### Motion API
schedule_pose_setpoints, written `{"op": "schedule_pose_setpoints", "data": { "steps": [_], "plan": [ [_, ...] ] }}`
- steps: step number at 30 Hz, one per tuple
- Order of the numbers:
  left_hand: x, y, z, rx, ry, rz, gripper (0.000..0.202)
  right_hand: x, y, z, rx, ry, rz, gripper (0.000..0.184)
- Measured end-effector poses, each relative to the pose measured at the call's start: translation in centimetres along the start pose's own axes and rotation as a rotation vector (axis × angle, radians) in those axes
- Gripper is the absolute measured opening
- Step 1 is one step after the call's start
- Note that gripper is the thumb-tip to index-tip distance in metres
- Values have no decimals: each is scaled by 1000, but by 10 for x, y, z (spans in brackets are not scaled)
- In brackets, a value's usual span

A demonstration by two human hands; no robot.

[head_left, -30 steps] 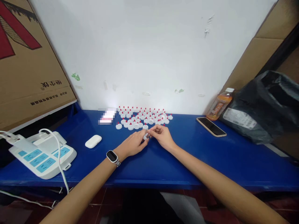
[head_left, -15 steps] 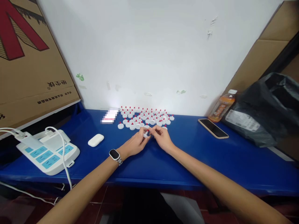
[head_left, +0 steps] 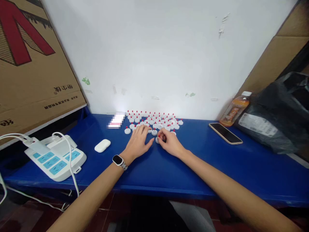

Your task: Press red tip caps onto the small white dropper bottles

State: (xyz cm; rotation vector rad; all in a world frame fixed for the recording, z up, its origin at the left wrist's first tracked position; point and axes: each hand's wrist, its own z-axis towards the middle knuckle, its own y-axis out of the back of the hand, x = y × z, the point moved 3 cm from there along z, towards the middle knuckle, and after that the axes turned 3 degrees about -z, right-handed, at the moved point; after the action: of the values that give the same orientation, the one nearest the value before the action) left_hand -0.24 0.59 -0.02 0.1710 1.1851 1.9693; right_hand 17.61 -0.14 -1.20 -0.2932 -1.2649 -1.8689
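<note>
Several round white caps with red tips (head_left: 154, 132) stand in a loose cluster on the blue table, near the wall. My right hand (head_left: 172, 142) pinches one white cap with a red tip (head_left: 157, 140) at the near side of the cluster, low over the tabletop; the fingers partly cover it. To its left, my left hand (head_left: 138, 141) is spread with the thumb apart and holds nothing. Its fingertips reach the front row of caps and hide some of them; whether they touch any I cannot tell.
On the left of the table (head_left: 154, 174) are a power strip (head_left: 56, 164) with white cables and a white earbud case (head_left: 102, 145). A phone (head_left: 225, 133), an orange drink bottle (head_left: 235, 109) and a black plastic bag (head_left: 275, 112) lie at the right. Cardboard (head_left: 36, 77) leans at the left.
My left hand has let go of the white cap and opened, moving left and forward over the cluster. My right hand keeps the cap alone. The view has shifted slightly.
</note>
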Motion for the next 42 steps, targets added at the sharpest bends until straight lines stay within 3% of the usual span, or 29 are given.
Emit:
{"op": "schedule_pose_setpoints", "data": {
  "steps": [4, 7, 9, 15, 21, 26, 32, 37, 39, 42],
  "plan": [
    [13, 10, -2, -141, 158, 274, 61, 6, 2, -3, -58, 41, -408, 44],
    [26, 7, -4, -88, 272, 383, 77, 3, 5, -7, -84, -15, -616, 75],
    [33, 0, -3, -8, 319, 392, 83, -6, 4, -7, -33, -91, -658, 82],
    [47, -27, 22, 120, 339, 338, 83, -31, -13, 21, 170, -252, -528, 81],
    [74, -37, 49, 117, 364, 342, 79, -43, -27, 57, 168, -270, -545, 74],
    [84, -39, 55, 95, 369, 334, 77, -49, -30, 66, 141, -246, -556, 72],
    [71, -33, 44, 23, 327, 340, 81, -45, -24, 55, 57, -211, -542, 78],
    [53, -25, 34, -20, 202, 360, 78, -37, -14, 34, 28, -173, -545, 79],
    [46, -21, 35, -56, 147, 344, 69, -33, -10, 27, 8, -156, -538, 77],
    [35, -14, 40, -80, 87, 273, 42, -25, -6, 18, -46, -128, -507, 74]
  ]
}}
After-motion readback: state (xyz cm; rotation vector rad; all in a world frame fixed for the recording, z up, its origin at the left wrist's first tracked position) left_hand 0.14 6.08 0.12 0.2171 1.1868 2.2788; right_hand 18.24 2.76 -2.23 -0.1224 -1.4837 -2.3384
